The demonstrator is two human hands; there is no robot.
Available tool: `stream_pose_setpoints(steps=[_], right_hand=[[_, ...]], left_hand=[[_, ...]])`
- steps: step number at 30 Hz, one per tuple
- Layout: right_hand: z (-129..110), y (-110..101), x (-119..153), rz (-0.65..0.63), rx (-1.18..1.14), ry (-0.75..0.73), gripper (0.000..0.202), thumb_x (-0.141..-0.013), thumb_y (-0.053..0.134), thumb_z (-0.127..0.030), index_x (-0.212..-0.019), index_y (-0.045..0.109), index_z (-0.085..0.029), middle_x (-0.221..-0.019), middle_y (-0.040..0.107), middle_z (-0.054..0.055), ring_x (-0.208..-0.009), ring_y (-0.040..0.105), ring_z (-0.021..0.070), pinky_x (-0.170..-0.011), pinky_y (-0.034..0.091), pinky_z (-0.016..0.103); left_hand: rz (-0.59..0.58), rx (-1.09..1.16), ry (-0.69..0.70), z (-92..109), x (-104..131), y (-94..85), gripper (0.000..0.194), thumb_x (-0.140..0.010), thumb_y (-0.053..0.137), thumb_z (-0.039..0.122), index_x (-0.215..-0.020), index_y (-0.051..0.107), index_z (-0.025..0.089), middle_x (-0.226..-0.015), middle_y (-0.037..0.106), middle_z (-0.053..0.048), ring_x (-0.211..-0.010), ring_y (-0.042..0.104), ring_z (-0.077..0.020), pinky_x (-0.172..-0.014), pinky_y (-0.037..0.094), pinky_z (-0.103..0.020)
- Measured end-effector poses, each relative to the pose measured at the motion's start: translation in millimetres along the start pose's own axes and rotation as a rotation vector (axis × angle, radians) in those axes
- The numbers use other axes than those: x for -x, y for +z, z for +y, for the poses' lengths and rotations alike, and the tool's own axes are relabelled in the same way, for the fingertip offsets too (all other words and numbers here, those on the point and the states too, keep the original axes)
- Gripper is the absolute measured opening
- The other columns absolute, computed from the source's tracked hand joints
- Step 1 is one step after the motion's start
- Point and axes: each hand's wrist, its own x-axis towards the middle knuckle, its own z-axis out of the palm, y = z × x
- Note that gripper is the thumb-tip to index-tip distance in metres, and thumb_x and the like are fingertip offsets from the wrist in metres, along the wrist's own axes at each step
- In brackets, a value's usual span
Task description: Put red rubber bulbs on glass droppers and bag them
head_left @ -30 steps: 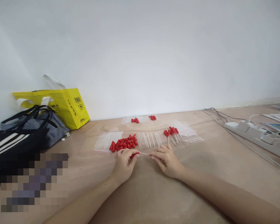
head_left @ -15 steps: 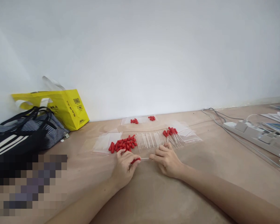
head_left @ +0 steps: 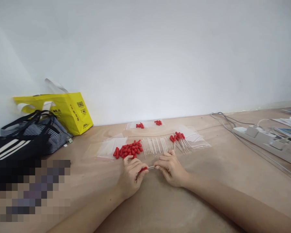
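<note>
Between the fingertips of my left hand [head_left: 133, 174] is a red rubber bulb [head_left: 143, 169]. A thin glass dropper tube [head_left: 151, 167] runs from the bulb to my right hand [head_left: 172, 169], whose thumb and fingers pinch its other end. How deep the tube sits in the bulb is hidden by my fingers. Just beyond my left hand lies a pile of loose red bulbs [head_left: 129, 149]. Beyond both hands, a row of bare glass tubes [head_left: 157, 145] lies side by side. To its right are several droppers [head_left: 181, 139] with red bulbs on their tubes.
Clear plastic bags [head_left: 197, 137] lie under and beside the parts. Farther back, two small groups of red bulbs [head_left: 140, 125] lie near the wall. A yellow bag [head_left: 74, 113] and a striped bag [head_left: 53, 132] stand left. A power strip [head_left: 264, 139] with cables is right.
My right hand has shifted slightly left and its fingertips now sit nearer the bulb. The tube tilts a little, and less of it shows between the hands.
</note>
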Motion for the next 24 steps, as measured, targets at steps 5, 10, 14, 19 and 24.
stream_pose_setpoints(steps=[5, 10, 14, 19, 24], right_hand=[[4, -2, -1, -0.038, 0.022, 0.011, 0.022, -0.086, 0.038, -0.021, -0.084, 0.06, -0.021, -0.069, 0.057, 0.0, -0.069, 0.043, 0.0125, -0.068, 0.02, 0.03], [14, -4, 1, -0.044, 0.162, -0.087, 0.017, -0.084, 0.045, -0.025, -0.086, 0.061, -0.023, -0.074, 0.056, 0.001, -0.074, 0.044, 0.0134, -0.07, 0.02, 0.031], [13, -3, 4, -0.034, 0.219, -0.128, 0.016, -0.083, 0.046, -0.025, -0.083, 0.061, -0.023, -0.074, 0.056, 0.002, -0.073, 0.042, 0.0138, -0.068, 0.019, 0.031], [14, -3, 5, -0.026, 0.246, -0.098, 0.017, -0.081, 0.044, -0.02, -0.08, 0.061, -0.02, -0.074, 0.056, 0.003, -0.073, 0.041, 0.0148, -0.067, 0.019, 0.032], [43, -12, 5, 0.16, 0.311, 0.285, 0.019, -0.081, 0.042, -0.021, -0.084, 0.061, -0.02, -0.076, 0.06, 0.004, -0.077, 0.045, 0.0177, -0.069, 0.021, 0.032]], left_hand=[[-0.026, 0.006, -0.032, -1, -3, 0.1, 0.018, -0.085, 0.041, 0.025, -0.077, 0.057, 0.02, -0.065, 0.061, 0.001, -0.067, 0.054, -0.014, -0.087, 0.022, -0.04], [-0.092, -0.021, -0.027, -6, -6, -1.6, 0.02, -0.085, 0.042, 0.028, -0.078, 0.06, 0.023, -0.069, 0.066, 0.001, -0.072, 0.054, -0.0154, -0.091, 0.017, -0.043], [-0.137, 0.001, -0.015, -9, -7, -2.1, 0.02, -0.084, 0.044, 0.029, -0.079, 0.063, 0.026, -0.066, 0.067, 0.003, -0.071, 0.055, -0.0158, -0.092, 0.016, -0.046], [-0.079, -0.01, -0.038, -16, -3, -2.2, 0.022, -0.082, 0.048, 0.035, -0.1, 0.059, 0.03, -0.086, 0.067, 0.0, -0.085, 0.054, -0.0188, -0.091, 0.02, -0.044], [0.037, -0.093, -0.195, -25, -2, -5.8, 0.039, -0.076, 0.052, 0.037, -0.113, 0.049, 0.026, -0.111, 0.055, -0.006, -0.104, 0.045, -0.0249, -0.088, 0.027, -0.043]])
